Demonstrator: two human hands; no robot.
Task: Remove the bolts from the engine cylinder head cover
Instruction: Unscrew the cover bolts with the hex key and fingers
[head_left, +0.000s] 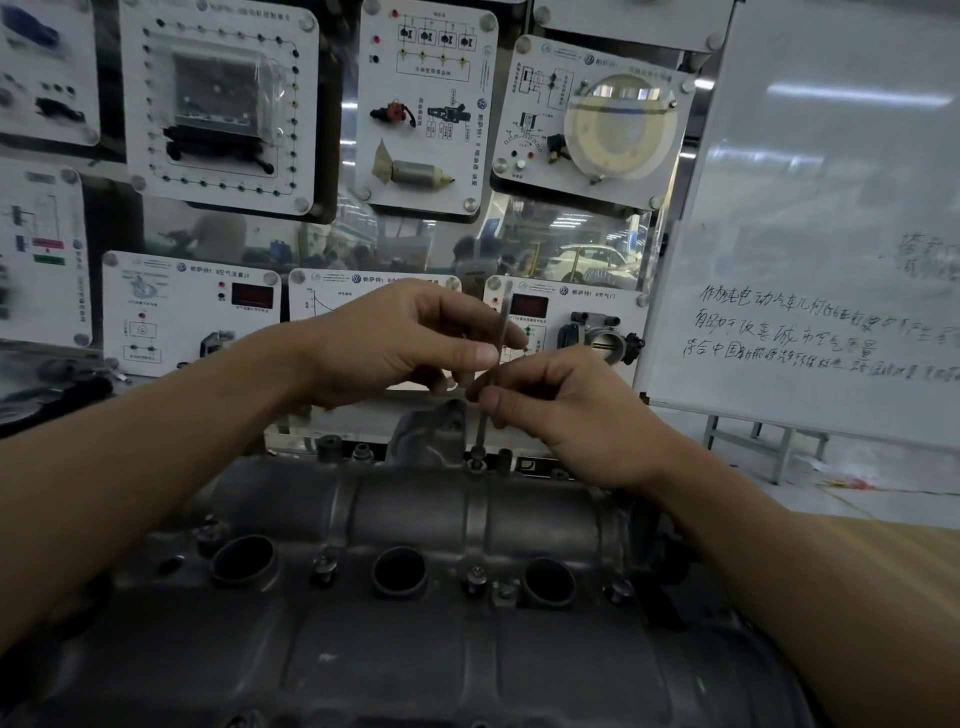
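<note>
Dull grey cast metal filled the lower half of the view: the cylinder head cover (415, 509) lay crosswise under both forearms. Three round dark wells (399, 571) sat in a row along its near side. Small bolts (475, 574) stood between and beside them, not yet removed. At the cover's far edge, right of its middle, another bolt, the far bolt (477, 463), sat upright.

A thin metal rod tool (502, 317) rose from the far bolt, nearly upright, its top leaning slightly right. Its lower tip met the bolt head, though blur hid how it seated. Above the cover's far edge, the right hand (566, 415) gripped the tool low on its shaft, thumb and curled fingers closed around it. The left hand (395, 343) hovered higher over the same edge, its thumb and forefinger pinching the shaft just above the right hand, the other fingers loosely bent. The two hands nearly touched at the rod.

Behind the cover stood white training panels (421, 104), one carrying a throttle body (597, 338) just beyond the right hand. Behind and to the right of the cover leaned a whiteboard (831, 208) with handwritten lines.
</note>
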